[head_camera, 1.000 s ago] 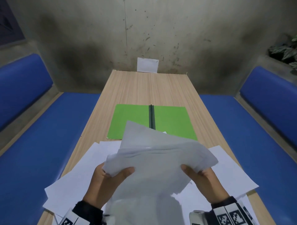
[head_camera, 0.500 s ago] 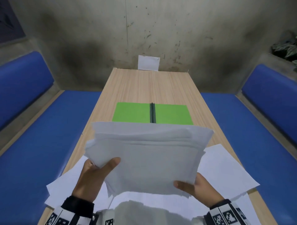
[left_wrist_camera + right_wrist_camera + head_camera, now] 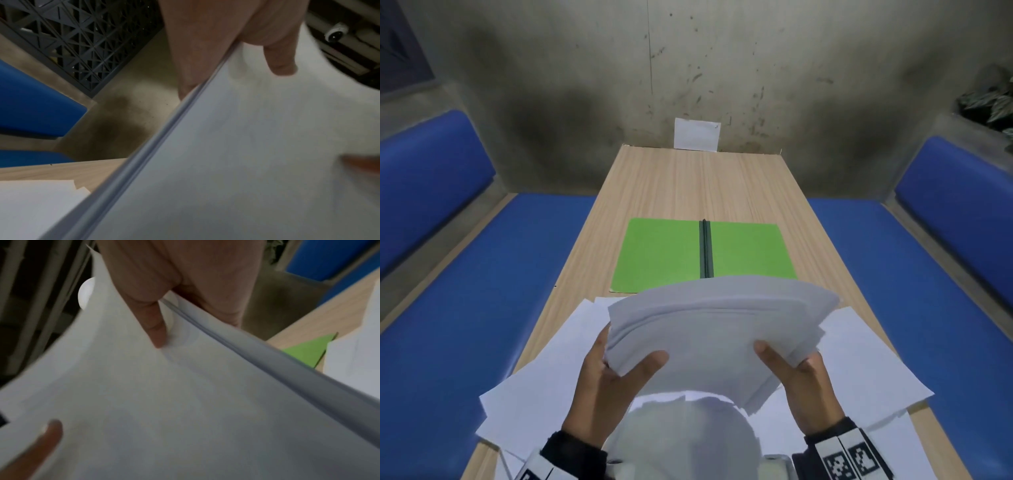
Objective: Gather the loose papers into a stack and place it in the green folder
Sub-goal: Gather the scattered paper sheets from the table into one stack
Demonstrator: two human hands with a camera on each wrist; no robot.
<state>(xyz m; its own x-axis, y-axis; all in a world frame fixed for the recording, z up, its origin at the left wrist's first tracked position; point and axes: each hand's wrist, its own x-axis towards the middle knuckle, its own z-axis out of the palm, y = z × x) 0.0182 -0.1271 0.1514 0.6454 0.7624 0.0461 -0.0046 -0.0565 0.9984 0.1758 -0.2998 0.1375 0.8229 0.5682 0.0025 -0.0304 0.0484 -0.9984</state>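
A thick stack of white papers (image 3: 715, 329) is held above the near end of the wooden table (image 3: 688, 185). My left hand (image 3: 616, 377) grips its left edge, thumb on top, fingers underneath. My right hand (image 3: 798, 373) grips the right edge the same way. Both wrist views show the stack (image 3: 236, 162) (image 3: 164, 402) pinched between thumb and fingers, with the sheet edges roughly lined up. The green folder (image 3: 664, 253) lies open and flat mid-table, just beyond the stack, its dark spine (image 3: 706, 248) down the middle. More loose sheets (image 3: 859, 359) lie on the table under my hands.
Blue bench seats (image 3: 482, 291) run along both sides of the table. A small white card (image 3: 697, 134) leans against the stained wall at the far end. A plant (image 3: 993, 99) sits at the upper right. Bare wood lies beyond the folder.
The stack has gone from a crumpled, uneven bundle to a squarer pile. It rose and tilted half a second ago, then came down lower, uncovering more of the folder.
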